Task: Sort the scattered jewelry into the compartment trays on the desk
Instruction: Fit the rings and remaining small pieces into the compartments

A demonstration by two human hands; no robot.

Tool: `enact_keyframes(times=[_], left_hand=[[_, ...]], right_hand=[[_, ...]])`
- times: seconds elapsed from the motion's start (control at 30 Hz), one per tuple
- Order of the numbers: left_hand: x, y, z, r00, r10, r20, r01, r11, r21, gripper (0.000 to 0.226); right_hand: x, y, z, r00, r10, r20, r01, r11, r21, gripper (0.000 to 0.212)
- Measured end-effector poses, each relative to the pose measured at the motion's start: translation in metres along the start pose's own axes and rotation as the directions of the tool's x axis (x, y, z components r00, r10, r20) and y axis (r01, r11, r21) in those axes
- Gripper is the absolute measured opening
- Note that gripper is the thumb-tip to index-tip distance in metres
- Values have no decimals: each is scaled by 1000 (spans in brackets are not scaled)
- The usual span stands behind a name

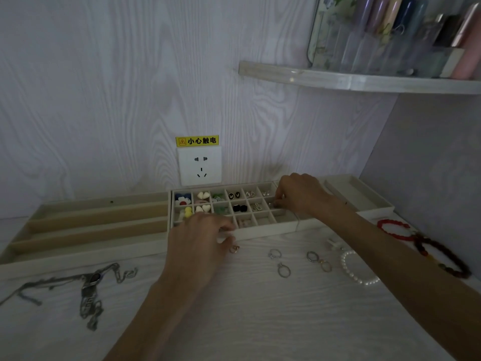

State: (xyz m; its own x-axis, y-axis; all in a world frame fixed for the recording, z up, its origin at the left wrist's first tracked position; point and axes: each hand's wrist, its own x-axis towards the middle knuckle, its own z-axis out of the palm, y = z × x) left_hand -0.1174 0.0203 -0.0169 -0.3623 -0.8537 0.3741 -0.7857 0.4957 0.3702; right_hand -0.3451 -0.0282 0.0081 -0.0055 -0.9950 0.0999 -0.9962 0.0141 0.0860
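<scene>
A grid tray [260,231] with many small compartments holds several earrings. My right hand [299,195] reaches into its right-hand cells and pinches a small silver piece [270,204]. My left hand [201,241] rests at the tray's front edge, fingers curled over a small rose-gold ring [234,248] on the desk. Loose silver rings [283,270] lie on the desk, with a pearl bracelet [356,272] and a red bead bracelet [393,227] to the right.
A long slotted tray [86,222] lies to the left and another tray [364,196] at the far right. Silver chain necklaces [88,287] sprawl at the front left. A dark bead bracelet [442,256] is by the right wall. A wall socket [200,165] and a shelf [364,82] sit above.
</scene>
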Motion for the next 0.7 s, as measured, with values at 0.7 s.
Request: enact_keyframes(times=[0.7], left_hand=[[87, 30, 45, 888, 286, 360, -386, 889, 246, 41]], right_hand=[[-25, 22, -7, 972, -115, 206, 103, 992, 70, 58]])
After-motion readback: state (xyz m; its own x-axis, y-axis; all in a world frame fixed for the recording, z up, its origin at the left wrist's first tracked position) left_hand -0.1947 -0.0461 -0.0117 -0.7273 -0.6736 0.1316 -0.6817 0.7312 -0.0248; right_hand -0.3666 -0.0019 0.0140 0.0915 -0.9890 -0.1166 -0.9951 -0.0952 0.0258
